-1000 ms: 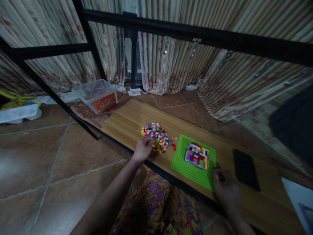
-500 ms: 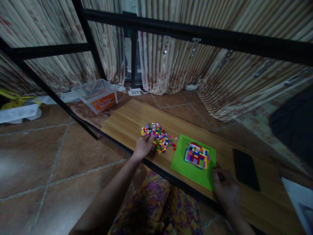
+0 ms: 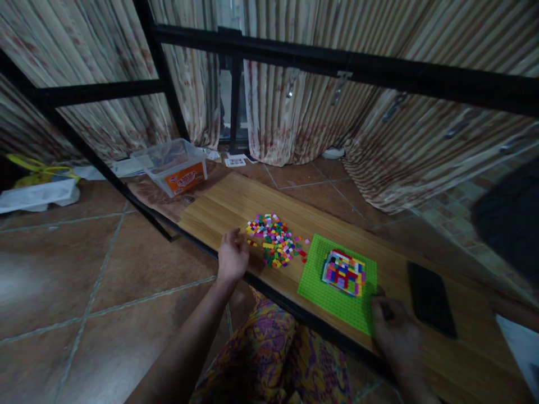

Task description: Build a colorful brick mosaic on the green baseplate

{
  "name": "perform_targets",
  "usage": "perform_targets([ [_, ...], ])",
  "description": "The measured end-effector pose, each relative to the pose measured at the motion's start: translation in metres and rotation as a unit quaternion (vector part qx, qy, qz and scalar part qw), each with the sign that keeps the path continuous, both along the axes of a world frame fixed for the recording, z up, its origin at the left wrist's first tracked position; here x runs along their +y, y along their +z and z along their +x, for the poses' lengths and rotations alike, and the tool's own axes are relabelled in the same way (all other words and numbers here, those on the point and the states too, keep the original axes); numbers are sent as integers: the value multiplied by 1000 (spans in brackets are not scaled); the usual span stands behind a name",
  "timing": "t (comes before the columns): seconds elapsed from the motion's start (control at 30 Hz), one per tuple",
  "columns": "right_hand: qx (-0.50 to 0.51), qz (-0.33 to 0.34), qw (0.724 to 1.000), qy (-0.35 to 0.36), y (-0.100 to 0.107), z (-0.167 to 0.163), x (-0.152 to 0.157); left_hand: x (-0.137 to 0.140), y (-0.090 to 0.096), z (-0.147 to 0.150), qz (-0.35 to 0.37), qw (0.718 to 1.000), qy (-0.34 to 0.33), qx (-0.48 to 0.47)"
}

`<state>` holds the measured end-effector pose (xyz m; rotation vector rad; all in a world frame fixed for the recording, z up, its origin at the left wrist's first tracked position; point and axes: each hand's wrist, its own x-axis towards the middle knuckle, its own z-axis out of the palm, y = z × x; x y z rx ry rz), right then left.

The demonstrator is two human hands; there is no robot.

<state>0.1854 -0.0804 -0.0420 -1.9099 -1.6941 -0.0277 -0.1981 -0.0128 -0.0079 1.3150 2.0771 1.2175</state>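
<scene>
A person's left hand [image 3: 231, 257] is hovering open just left of the brick pile [image 3: 275, 238], while the right hand [image 3: 393, 328] is pinning the green baseplate [image 3: 337, 283], grip unclear

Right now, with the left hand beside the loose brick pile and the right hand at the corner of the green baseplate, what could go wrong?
1. The pile of small bricks lies loose close to the front edge of the wooden board; a sweep of the left hand could knock some onto the floor.
2. The right hand rests at the corner of the green baseplate; a nudge might shift it and the brick build.
3. The black phone lies just beside that hand and could get bumped.
</scene>
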Motion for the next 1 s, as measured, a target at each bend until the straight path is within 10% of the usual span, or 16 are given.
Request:
perform_targets([
  [1.0, -12, -9, 1000, 2, -3, 6, 1, 37, 9, 10, -85, 973, -152, 150],
])
